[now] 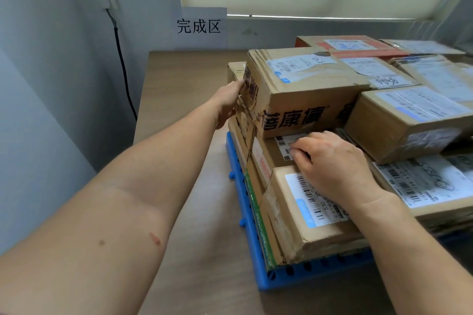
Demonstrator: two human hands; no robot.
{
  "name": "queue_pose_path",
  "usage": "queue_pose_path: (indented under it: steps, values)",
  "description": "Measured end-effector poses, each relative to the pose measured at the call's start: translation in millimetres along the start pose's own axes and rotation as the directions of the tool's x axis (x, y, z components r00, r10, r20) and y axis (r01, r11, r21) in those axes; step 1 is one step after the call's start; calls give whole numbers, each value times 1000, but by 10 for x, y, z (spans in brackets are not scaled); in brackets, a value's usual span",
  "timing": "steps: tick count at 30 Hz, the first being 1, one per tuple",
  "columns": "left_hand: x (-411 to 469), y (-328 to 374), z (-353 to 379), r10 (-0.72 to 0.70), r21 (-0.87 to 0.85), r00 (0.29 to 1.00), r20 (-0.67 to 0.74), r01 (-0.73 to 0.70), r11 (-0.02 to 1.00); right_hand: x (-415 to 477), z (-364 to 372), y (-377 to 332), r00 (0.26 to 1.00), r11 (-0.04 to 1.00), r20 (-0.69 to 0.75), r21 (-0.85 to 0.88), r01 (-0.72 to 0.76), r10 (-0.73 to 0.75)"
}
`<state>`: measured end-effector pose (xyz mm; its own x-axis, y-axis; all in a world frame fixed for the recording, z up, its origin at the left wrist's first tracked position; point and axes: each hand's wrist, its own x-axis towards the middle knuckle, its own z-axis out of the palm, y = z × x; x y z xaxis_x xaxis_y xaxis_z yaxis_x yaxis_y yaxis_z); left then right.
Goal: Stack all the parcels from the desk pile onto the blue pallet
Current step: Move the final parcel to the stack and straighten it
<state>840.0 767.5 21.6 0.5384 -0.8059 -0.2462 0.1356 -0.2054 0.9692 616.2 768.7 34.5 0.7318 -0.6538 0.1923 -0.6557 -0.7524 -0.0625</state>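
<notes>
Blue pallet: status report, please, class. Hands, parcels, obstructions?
Left hand flat against side of printed box. Right hand rests, fingers bent, on parcel below. Printed box atop pallet stack. Nothing in the way.

Brown cardboard parcels (422, 120) with white shipping labels lie stacked in layers on the blue pallet (294, 276), the printed box (302, 89) topmost near the pallet's left edge.
</notes>
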Motion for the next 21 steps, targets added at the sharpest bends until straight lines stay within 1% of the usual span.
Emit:
queue_pose_path:
  steps: [4, 9, 12, 14, 18, 21]
  values:
    - [-38, -27, -28, -24, 63, 1000, 8, 24, 998, -105, -98, -6, 999, 999, 46, 35, -6, 5]
    - [-184, -85, -49, -45, 107, 999, 16, 43, 993, -391, -245, 131, 975, 999, 224, 32, 0, -7]
    - [-257, -30, -6, -6, 118, 1000, 13, 5, 993, -451, -267, 156, 948, 1000, 318, 18, 19, -23]
    - [-266, 14, 21, 16, 116, 1000, 7, -16, 993, -455, -254, 166, 943, 999, 330, 24, 33, -39]
    - [-219, 11, 50, 5, 116, 1000, 19, -7, 993, -449, -208, 192, 944, 999, 328, 25, 23, -30]
    - [-215, -60, 35, 5, 107, 1000, -25, -2, 994, -458, -191, 218, 948, 999, 314, 45, 30, -43]
